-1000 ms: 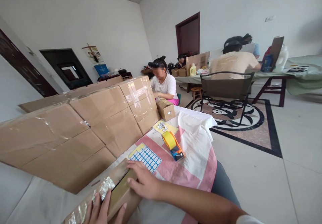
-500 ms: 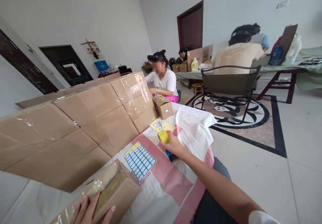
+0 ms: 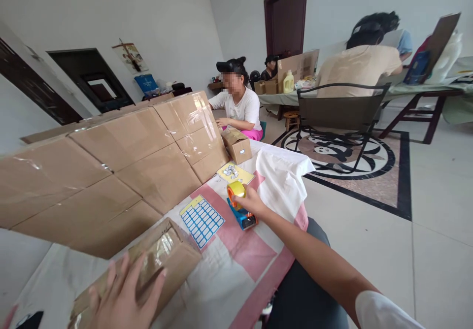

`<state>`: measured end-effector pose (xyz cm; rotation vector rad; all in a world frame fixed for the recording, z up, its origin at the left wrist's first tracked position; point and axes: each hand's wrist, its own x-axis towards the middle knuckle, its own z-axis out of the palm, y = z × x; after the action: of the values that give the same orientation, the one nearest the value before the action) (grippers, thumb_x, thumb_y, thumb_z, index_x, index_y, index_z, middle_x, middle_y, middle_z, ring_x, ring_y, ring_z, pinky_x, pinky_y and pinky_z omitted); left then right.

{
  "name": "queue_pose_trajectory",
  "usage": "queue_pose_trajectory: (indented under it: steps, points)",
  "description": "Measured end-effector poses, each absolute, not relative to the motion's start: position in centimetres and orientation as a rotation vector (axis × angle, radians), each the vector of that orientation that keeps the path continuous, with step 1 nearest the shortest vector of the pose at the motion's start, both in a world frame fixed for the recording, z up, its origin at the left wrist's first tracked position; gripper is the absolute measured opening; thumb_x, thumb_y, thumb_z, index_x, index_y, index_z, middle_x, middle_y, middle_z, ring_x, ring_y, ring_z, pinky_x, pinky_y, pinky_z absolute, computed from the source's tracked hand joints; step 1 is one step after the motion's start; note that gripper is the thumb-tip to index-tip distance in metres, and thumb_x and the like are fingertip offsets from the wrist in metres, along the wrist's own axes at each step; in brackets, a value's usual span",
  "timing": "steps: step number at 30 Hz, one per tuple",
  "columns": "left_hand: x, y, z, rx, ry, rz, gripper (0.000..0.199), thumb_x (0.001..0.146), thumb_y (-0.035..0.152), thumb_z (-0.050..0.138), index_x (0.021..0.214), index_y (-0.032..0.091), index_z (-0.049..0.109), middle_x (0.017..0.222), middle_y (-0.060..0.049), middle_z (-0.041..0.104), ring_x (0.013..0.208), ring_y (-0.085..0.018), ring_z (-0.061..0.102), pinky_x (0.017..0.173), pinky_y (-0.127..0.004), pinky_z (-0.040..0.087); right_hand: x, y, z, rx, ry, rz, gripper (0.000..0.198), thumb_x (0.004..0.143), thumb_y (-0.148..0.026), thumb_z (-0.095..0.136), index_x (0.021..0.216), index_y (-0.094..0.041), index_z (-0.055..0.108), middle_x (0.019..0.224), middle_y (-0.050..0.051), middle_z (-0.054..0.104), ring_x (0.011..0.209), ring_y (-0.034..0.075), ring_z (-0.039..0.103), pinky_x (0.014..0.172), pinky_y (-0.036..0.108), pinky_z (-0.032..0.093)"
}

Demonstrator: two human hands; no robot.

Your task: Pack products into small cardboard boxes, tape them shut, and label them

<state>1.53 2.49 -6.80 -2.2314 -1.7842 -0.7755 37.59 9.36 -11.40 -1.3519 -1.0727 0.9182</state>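
Note:
A long cardboard box (image 3: 177, 250) with shiny tape over its top lies at the near left of the cloth-covered table. My left hand (image 3: 125, 289) rests on this box, its fingers spread across the top. Farther right, my right hand (image 3: 254, 205) grips a tape dispenser (image 3: 243, 216) with a blue body, orange parts and a yellow tape roll. The dispenser is at the tabletop; whether it touches the cloth I cannot tell. Between the box and the dispenser lies a sheet of blue-bordered labels (image 3: 202, 222). Beyond it is a yellow sheet (image 3: 244, 175) bearing several small paper pieces.
Stacked, taped cartons (image 3: 148, 166) form a wall along the table's left side. A smaller box (image 3: 238, 147) stands at the far end, near a seated person (image 3: 240, 102) in a white top. Right of the table are a chair (image 3: 340, 115) and more people at another table.
My left hand has moved farther onto the box, with its fingers spread. The tape dispenser has turned in my right hand, so more of its blue body shows. The view has shifted slightly.

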Motion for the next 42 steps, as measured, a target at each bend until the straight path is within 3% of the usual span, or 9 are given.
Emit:
queue_pose_trajectory:
  steps: [2,6,14,18,21,24,27,37,42]
  points:
    - [5.2,1.7,-5.7,-2.311,-1.584,-1.024,0.049,0.089,0.057,0.052,0.123,0.024,0.063,0.148,-0.013,0.057,0.144,-0.038,0.044,0.114,-0.062,0.039,37.1,8.9,-10.9,-1.228,-1.051,1.015,0.027,0.073,-0.025,0.067,0.098,-0.017,0.059,0.089,0.005,0.072,0.075,0.019,0.068,0.063,0.029,0.054]
    - [13.5,2.6,-5.5,-2.686,-1.54,-1.228,0.037,0.093,0.047,0.059,0.125,0.03,0.063,0.121,-0.004,0.074,0.111,-0.024,0.07,0.095,-0.04,0.057,36.0,7.7,-9.7,-1.06,-1.039,1.141,0.025,0.075,-0.032,0.064,0.096,-0.018,0.062,0.082,0.004,0.073,0.07,0.019,0.069,0.067,0.032,0.058]
    - [19.2,7.5,-10.3,-2.786,-1.538,-1.654,0.085,0.084,0.05,0.073,0.153,0.023,0.032,0.165,-0.017,0.029,0.153,-0.032,0.029,0.121,-0.053,0.034,35.4,6.2,-7.9,-0.747,-0.957,1.231,0.019,0.071,-0.032,0.076,0.081,-0.018,0.069,0.068,0.002,0.073,0.064,0.018,0.069,0.067,0.03,0.058]
    - [18.3,5.8,-10.7,-2.563,-1.476,-1.841,0.051,0.089,0.043,0.069,0.134,0.024,0.053,0.138,-0.013,0.059,0.132,-0.029,0.053,0.112,-0.05,0.041,35.4,6.6,-8.7,-0.777,-0.96,1.228,0.029,0.075,-0.046,0.075,0.072,-0.018,0.068,0.067,0.006,0.073,0.067,0.022,0.071,0.068,0.034,0.061]
    - [18.1,4.6,-10.2,-2.55,-1.507,-1.722,0.021,0.088,0.041,0.069,0.101,0.025,0.066,0.115,-0.007,0.064,0.114,-0.027,0.058,0.102,-0.049,0.044,35.2,7.0,-9.4,-0.808,-0.99,1.108,0.031,0.076,-0.047,0.08,0.091,-0.021,0.07,0.081,0.004,0.076,0.076,0.023,0.073,0.075,0.036,0.062]
    - [18.8,4.3,-10.4,-2.704,-1.614,-1.526,0.02,0.086,0.045,0.071,0.095,0.027,0.07,0.115,-0.005,0.063,0.114,-0.029,0.055,0.1,-0.05,0.042,34.8,7.2,-9.8,-0.849,-1.056,0.951,0.044,0.076,-0.047,0.083,0.11,-0.026,0.064,0.099,0.003,0.076,0.088,0.022,0.074,0.08,0.035,0.062]
    - [19.6,4.4,-11.4,-2.809,-1.676,-1.576,0.018,0.088,0.042,0.069,0.096,0.026,0.071,0.116,-0.007,0.062,0.115,-0.028,0.052,0.102,-0.048,0.042,34.4,7.0,-10.0,-0.936,-1.169,0.768,0.044,0.076,-0.048,0.083,0.107,-0.025,0.062,0.098,0.004,0.075,0.083,0.021,0.073,0.074,0.033,0.062]
    - [20.0,3.5,-12.5,-2.958,-1.615,-2.21,0.01,0.091,0.034,0.068,0.091,0.03,0.077,0.108,-0.005,0.061,0.115,-0.023,0.055,0.105,-0.041,0.041,34.4,6.8,-10.7,-1.03,-1.321,0.43,0.06,0.089,-0.079,0.039,0.106,-0.025,0.057,0.087,0.007,0.064,0.082,0.026,0.065,0.074,0.042,0.057]
    - [20.0,2.8,-11.8,-2.887,-1.706,-2.507,0.013,0.09,0.036,0.067,0.087,0.028,0.077,0.107,-0.005,0.063,0.112,-0.022,0.059,0.097,-0.036,0.046,34.7,7.3,-11.2,-0.979,-1.394,0.346,0.055,0.093,-0.076,0.032,0.099,-0.025,0.051,0.088,0.004,0.055,0.075,0.022,0.055,0.07,0.039,0.052]
